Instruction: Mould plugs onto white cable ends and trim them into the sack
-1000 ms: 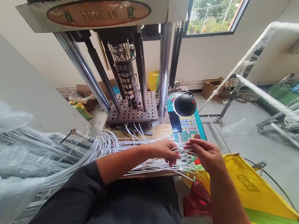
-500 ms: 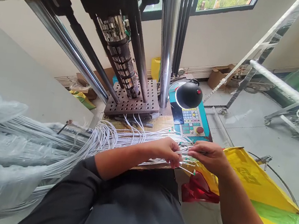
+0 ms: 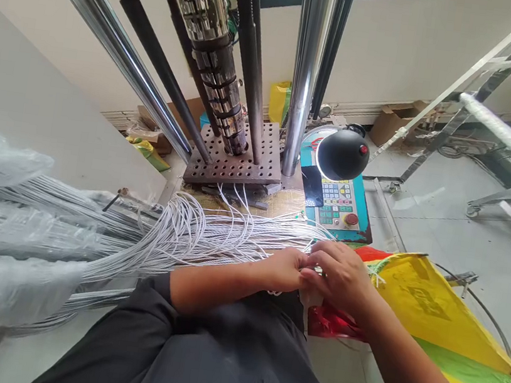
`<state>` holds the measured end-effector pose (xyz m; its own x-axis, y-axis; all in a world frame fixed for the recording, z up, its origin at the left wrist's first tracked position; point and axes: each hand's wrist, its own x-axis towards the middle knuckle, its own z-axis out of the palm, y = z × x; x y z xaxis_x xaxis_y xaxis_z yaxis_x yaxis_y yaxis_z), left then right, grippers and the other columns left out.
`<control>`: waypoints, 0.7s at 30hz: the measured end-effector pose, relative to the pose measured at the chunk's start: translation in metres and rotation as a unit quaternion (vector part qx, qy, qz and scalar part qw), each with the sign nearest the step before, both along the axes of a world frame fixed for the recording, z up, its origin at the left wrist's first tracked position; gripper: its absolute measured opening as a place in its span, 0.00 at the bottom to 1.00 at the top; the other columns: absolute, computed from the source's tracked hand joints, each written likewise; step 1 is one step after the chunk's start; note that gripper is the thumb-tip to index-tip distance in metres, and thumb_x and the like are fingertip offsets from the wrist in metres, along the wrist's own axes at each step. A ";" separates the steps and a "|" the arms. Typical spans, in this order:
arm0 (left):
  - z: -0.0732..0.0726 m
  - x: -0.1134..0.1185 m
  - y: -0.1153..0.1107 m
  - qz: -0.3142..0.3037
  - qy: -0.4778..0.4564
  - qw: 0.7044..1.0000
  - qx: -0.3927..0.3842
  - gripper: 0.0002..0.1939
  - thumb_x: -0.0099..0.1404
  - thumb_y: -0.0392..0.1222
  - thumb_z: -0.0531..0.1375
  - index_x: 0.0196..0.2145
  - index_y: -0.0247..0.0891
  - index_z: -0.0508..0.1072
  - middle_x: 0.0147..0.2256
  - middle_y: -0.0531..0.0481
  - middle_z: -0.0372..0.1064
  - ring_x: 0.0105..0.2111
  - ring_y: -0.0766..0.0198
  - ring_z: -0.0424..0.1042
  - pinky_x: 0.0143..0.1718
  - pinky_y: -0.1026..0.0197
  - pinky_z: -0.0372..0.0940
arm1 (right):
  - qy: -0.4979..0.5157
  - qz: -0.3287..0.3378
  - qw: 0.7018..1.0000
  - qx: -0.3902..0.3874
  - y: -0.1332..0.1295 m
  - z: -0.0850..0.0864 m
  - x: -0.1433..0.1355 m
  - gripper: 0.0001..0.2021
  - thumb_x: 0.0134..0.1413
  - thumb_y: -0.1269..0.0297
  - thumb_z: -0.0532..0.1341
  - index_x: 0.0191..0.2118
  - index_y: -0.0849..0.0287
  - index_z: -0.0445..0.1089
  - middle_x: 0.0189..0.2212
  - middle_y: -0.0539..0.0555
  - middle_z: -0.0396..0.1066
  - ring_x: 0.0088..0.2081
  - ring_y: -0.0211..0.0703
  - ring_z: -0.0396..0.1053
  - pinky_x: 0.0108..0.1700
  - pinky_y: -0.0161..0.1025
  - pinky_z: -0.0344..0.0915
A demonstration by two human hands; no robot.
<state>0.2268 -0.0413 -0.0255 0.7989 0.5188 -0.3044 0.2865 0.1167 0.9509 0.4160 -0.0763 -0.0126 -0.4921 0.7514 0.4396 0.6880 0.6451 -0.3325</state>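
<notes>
My left hand (image 3: 289,268) is closed at the right end of a bundle of thin white cables (image 3: 220,237), its fingers pinched on white cables that are mostly covered. Directly against it, my right hand (image 3: 341,273) has its fingers bent and drawn together, with the fingertips meeting the left thumb and forefinger. What lies between the right fingertips is hidden. Small green bits show at some cable ends near the hands. A few cables run from the bundle up under a perforated metal plate (image 3: 265,155).
A press with a segmented metal column (image 3: 224,92) stands ahead. To its right are a control panel (image 3: 338,197) and a black lamp (image 3: 343,155). A yellow bag (image 3: 417,290) hangs at right, a red object (image 3: 332,321) below. Plastic-wrapped cables (image 3: 17,228) fill the left.
Both hands have come together, the right one moving left over the left fingertips. Cable ends seen between them before are now covered. The view has tipped downward.
</notes>
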 end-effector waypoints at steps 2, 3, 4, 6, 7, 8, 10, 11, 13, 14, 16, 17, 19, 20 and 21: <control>-0.001 -0.006 -0.004 0.016 0.003 0.999 -0.045 0.13 0.62 0.46 0.63 0.28 0.33 0.79 0.24 0.52 0.75 0.26 0.65 0.75 0.32 0.65 0.68 | 0.008 0.024 0.999 -0.023 -0.003 0.000 -0.003 0.17 0.66 0.50 0.59 0.46 0.60 0.72 0.49 0.64 0.73 0.49 0.53 0.71 0.50 0.49 0.65; -0.001 -0.009 -0.006 0.035 -0.001 0.998 -0.058 0.14 0.62 0.49 0.65 0.29 0.33 0.79 0.24 0.52 0.75 0.24 0.65 0.74 0.31 0.65 0.67 | 0.015 0.039 0.998 -0.043 -0.004 0.001 -0.005 0.22 0.65 0.48 0.60 0.54 0.60 0.70 0.55 0.66 0.70 0.55 0.56 0.69 0.54 0.51 0.64; -0.001 -0.012 -0.008 0.060 -0.009 0.996 -0.069 0.15 0.61 0.51 0.66 0.30 0.33 0.79 0.24 0.52 0.75 0.24 0.65 0.74 0.30 0.65 0.67 | 0.021 0.055 0.996 -0.065 -0.005 0.001 -0.007 0.28 0.64 0.46 0.60 0.62 0.59 0.65 0.59 0.67 0.67 0.59 0.58 0.66 0.57 0.53 0.64; 0.000 -0.017 -0.011 0.101 -0.031 0.990 -0.097 0.18 0.58 0.54 0.69 0.32 0.34 0.79 0.24 0.51 0.75 0.26 0.64 0.75 0.31 0.65 0.68 | 0.037 0.088 0.989 -0.113 -0.005 0.000 -0.011 0.38 0.62 0.45 0.62 0.71 0.55 0.53 0.64 0.66 0.63 0.64 0.59 0.62 0.61 0.55 0.63; 0.000 -0.020 -0.012 0.110 -0.042 0.986 -0.121 0.20 0.57 0.56 0.70 0.32 0.34 0.79 0.24 0.51 0.75 0.27 0.63 0.75 0.31 0.64 0.68 | 0.054 0.101 0.983 -0.141 -0.003 0.000 -0.011 0.41 0.61 0.44 0.62 0.73 0.53 0.49 0.65 0.65 0.62 0.64 0.59 0.62 0.61 0.55 0.63; 0.000 -0.022 -0.012 0.111 -0.054 0.981 -0.152 0.21 0.55 0.57 0.71 0.31 0.34 0.79 0.24 0.50 0.75 0.28 0.62 0.76 0.32 0.64 0.69 | 0.080 0.110 0.975 -0.173 -0.001 -0.001 -0.010 0.43 0.61 0.43 0.63 0.74 0.51 0.46 0.65 0.64 0.62 0.64 0.58 0.63 0.61 0.54 0.63; -0.001 -0.026 -0.012 0.108 -0.077 0.966 -0.221 0.24 0.51 0.58 0.73 0.30 0.32 0.77 0.25 0.49 0.75 0.26 0.62 0.76 0.30 0.63 0.70 | 0.160 0.108 0.955 -0.227 0.006 -0.004 -0.005 0.42 0.62 0.41 0.60 0.74 0.49 0.46 0.63 0.62 0.66 0.60 0.55 0.67 0.59 0.51 0.65; -0.001 -0.028 -0.011 0.115 -0.090 0.958 -0.248 0.25 0.50 0.58 0.74 0.30 0.32 0.76 0.25 0.48 0.75 0.24 0.63 0.75 0.28 0.63 0.68 | 0.203 0.094 0.945 -0.240 0.011 -0.006 -0.001 0.39 0.63 0.40 0.58 0.73 0.48 0.49 0.61 0.61 0.68 0.57 0.54 0.69 0.57 0.50 0.67; -0.002 -0.033 -0.011 0.149 -0.118 0.944 -0.269 0.26 0.49 0.57 0.75 0.30 0.31 0.75 0.25 0.48 0.75 0.18 0.68 0.71 0.22 0.66 0.64 | 0.264 0.050 0.933 -0.240 0.019 -0.012 0.008 0.31 0.67 0.41 0.52 0.70 0.49 0.59 0.56 0.59 0.72 0.52 0.52 0.72 0.52 0.48 0.68; -0.002 -0.035 -0.011 0.165 -0.133 0.940 -0.268 0.26 0.49 0.57 0.75 0.30 0.31 0.74 0.25 0.49 0.74 0.17 0.70 0.68 0.19 0.66 0.61 | 0.277 0.028 0.931 -0.235 0.024 -0.016 0.012 0.27 0.69 0.43 0.52 0.66 0.49 0.64 0.54 0.58 0.73 0.49 0.50 0.73 0.50 0.47 0.69; -0.002 -0.041 -0.013 0.186 -0.163 0.934 -0.257 0.24 0.52 0.56 0.74 0.29 0.31 0.74 0.24 0.50 0.73 0.15 0.73 0.64 0.17 0.67 0.57 | 0.268 -0.003 0.937 -0.222 0.034 -0.024 0.013 0.20 0.69 0.49 0.54 0.59 0.51 0.71 0.49 0.57 0.75 0.46 0.48 0.74 0.49 0.45 0.69; -0.001 -0.044 -0.014 0.191 -0.178 0.932 -0.251 0.23 0.53 0.55 0.73 0.29 0.31 0.74 0.23 0.50 0.72 0.14 0.73 0.63 0.16 0.68 0.55 | 0.249 -0.014 0.945 -0.212 0.041 -0.028 0.011 0.18 0.69 0.52 0.56 0.56 0.52 0.73 0.48 0.57 0.76 0.45 0.48 0.74 0.49 0.45 0.70; 0.001 -0.052 -0.019 0.200 -0.208 0.927 -0.241 0.22 0.56 0.55 0.72 0.30 0.31 0.75 0.22 0.51 0.71 0.14 0.74 0.61 0.16 0.68 0.52 | 0.194 -0.029 0.964 -0.179 0.057 -0.035 -0.002 0.14 0.67 0.56 0.59 0.51 0.55 0.75 0.46 0.58 0.76 0.46 0.48 0.74 0.50 0.46 0.71; 0.003 -0.057 -0.022 0.204 -0.219 0.925 -0.236 0.22 0.57 0.55 0.72 0.31 0.30 0.75 0.22 0.52 0.71 0.14 0.75 0.59 0.16 0.68 0.51 | 0.160 -0.031 0.974 -0.159 0.066 -0.038 -0.011 0.14 0.67 0.57 0.59 0.51 0.56 0.75 0.47 0.59 0.76 0.47 0.49 0.74 0.52 0.47 0.71; 0.004 -0.062 -0.024 0.207 -0.226 0.923 -0.230 0.22 0.58 0.55 0.71 0.32 0.30 0.76 0.22 0.52 0.70 0.14 0.75 0.59 0.16 0.68 0.51 | 0.127 -0.028 0.982 -0.138 0.077 -0.041 -0.021 0.14 0.67 0.57 0.59 0.51 0.57 0.75 0.48 0.60 0.75 0.49 0.50 0.74 0.53 0.48 0.70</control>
<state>0.1649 -0.0653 -0.0211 0.6602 0.7074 -0.2525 -0.2882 0.5490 0.7845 0.3945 0.0008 -0.0534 -0.3474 0.8819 0.3186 0.5926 0.4698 -0.6543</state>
